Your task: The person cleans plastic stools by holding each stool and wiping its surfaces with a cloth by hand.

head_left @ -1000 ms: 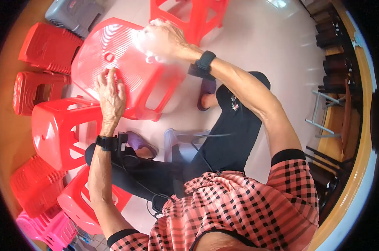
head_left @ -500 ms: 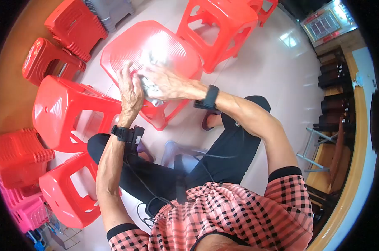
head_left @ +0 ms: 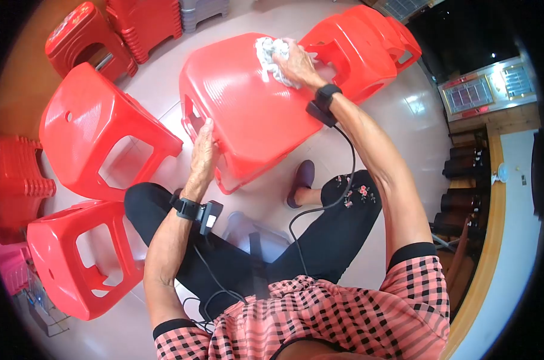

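Observation:
A red plastic stool (head_left: 242, 102) stands in front of me with its seat facing up. My right hand (head_left: 299, 67) is closed on a crumpled white cloth (head_left: 272, 55), pressed to the seat near its far right edge. Part of the cloth is covered by my fingers. At the near left side of the same stool, my left hand (head_left: 203, 157) grips the side by a leg. One digit points up along the outside, while its other fingers are partly hidden.
Another red stool (head_left: 83, 120) is close on the left, with a tipped red stool (head_left: 83, 258) nearer me. More red stools (head_left: 350, 51) stand at the far right. Stacked red stools (head_left: 143, 27) line the back left. A cable (head_left: 351, 162) runs from my right wrist.
My right hand has moved with the cloth from the near left part of the seat to its far right. My left hand has dropped from the seat top to the stool's side.

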Demonstrator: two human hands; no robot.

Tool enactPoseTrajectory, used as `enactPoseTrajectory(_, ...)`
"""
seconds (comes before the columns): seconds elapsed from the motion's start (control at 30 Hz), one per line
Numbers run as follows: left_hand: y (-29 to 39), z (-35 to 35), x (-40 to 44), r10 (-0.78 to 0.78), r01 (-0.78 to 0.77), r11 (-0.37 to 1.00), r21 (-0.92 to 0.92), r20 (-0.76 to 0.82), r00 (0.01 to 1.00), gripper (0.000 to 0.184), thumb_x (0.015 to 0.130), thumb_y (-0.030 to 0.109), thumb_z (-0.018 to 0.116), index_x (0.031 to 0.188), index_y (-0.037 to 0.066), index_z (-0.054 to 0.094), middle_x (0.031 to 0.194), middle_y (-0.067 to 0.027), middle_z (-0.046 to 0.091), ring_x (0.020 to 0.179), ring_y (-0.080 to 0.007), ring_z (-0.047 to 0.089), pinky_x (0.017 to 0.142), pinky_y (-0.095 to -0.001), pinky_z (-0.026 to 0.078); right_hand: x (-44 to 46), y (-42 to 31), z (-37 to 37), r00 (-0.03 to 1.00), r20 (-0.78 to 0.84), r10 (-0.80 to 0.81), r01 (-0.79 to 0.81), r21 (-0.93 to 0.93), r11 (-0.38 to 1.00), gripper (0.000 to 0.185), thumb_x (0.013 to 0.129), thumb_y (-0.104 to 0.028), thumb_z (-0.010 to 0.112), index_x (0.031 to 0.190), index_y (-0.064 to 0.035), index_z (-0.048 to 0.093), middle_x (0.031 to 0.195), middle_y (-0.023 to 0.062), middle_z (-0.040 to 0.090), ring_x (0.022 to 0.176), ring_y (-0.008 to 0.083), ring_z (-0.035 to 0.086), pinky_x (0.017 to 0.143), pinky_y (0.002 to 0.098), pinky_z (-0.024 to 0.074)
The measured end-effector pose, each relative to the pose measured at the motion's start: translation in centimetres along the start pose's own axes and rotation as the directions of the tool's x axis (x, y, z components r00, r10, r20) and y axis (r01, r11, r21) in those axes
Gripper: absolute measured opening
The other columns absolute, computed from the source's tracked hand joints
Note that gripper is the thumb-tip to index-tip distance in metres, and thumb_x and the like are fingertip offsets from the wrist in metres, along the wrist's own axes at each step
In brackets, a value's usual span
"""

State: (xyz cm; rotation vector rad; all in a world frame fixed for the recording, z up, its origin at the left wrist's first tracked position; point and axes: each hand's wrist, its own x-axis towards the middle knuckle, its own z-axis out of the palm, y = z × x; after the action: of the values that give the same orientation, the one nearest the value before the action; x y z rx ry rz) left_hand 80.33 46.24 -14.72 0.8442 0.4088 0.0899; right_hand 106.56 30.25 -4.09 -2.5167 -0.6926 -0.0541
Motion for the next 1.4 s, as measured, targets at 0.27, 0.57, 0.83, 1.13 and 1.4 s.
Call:
enactPoseTrajectory(0.27, 0.3, 1.8, -0.3, -0.136, 0.139, 0.99, 0.016, -0.121, 0.983, 0.055, 0.102, 0.043, 0.034, 0.133, -0.002, 0.045, 0.127, -0.0151, 0.055, 0.109, -0.0223, 0.058, 0.09, -0.035, 0.048, 7.5, -5.4, 5.6, 0.997, 0.051, -0.062, 0.066, -0.089, 0.994, 0.072, 0.083, -0.049, 0.056, 0.14, -0.0081, 0.04, 0.142, 0.0259, 0.038, 0.132, 0.042, 0.036, 0.105, 0.0568, 0.0319)
enactPoseTrajectory(0.57, 0.2, 0.3, 0.3, -0.156, 0.156, 0.988, -0.001, 0.012, 0.988, 0.047, 0.102, 0.039, 0.036, 0.13, 0.003, 0.047, 0.129, -0.0144, 0.055, 0.11, -0.0233, 0.058, 0.092, -0.0394, 0.048, 0.0, -12.8, 8.6, 0.824, 0.226, -0.519, 0.523, 0.045, 0.851, 0.074, 0.084, -0.049, 0.054, 0.141, -0.0048, 0.037, 0.13, 0.026, 0.046, 0.123, 0.0428, 0.044, 0.1, 0.0563, 0.0367)
enactPoseTrajectory(0.83, 2.3, 2.0, -0.3, -0.107, 0.102, 0.994, -0.045, -0.127, 0.986, 0.039, 0.096, 0.038, 0.048, 0.123, 0.009, 0.048, 0.113, -0.0083, 0.056, 0.104, -0.0226, 0.058, 0.087, -0.0435, 0.049, -10.3, -11.6, 4.6, 0.661, 0.169, -0.731, 0.704, 0.198, 0.683, 0.069, 0.075, -0.044, 0.068, 0.132, -0.0082, 0.049, 0.13, 0.0231, 0.049, 0.122, 0.0392, 0.046, 0.1, 0.0529, 0.0352)
enactPoseTrajectory(1.13, 0.4, 0.0, -0.1, -0.188, 0.193, 0.978, 0.076, -0.068, 0.98, 0.059, 0.1, 0.051, 0.035, 0.131, 0.002, 0.047, 0.125, -0.0164, 0.059, 0.11, -0.0253, 0.061, 0.093, -0.0411, 0.048, -0.5, -10.7, 6.6, 0.754, 0.203, -0.625, 0.638, 0.0, 0.77, 0.057, 0.084, -0.046, 0.06, 0.133, -0.0181, 0.051, 0.137, 0.0166, 0.047, 0.129, 0.0377, 0.041, 0.1, 0.0599, 0.0344)
enactPoseTrajectory(1.4, 1.5, 0.9, -0.9, -0.148, 0.149, 0.988, 0.036, -0.024, 0.989, 0.05, 0.099, 0.053, 0.037, 0.113, 0.008, 0.053, 0.115, -0.0143, 0.064, 0.103, -0.0235, 0.063, 0.093, -0.0407, 0.048, 8.2, -5.7, 4.2, 0.977, 0.168, -0.134, 0.169, -0.21, 0.963, 0.059, 0.084, -0.05, 0.057, 0.137, -0.0252, 0.049, 0.142, 0.0112, 0.045, 0.132, 0.0344, 0.041, 0.104, 0.0585, 0.0326)
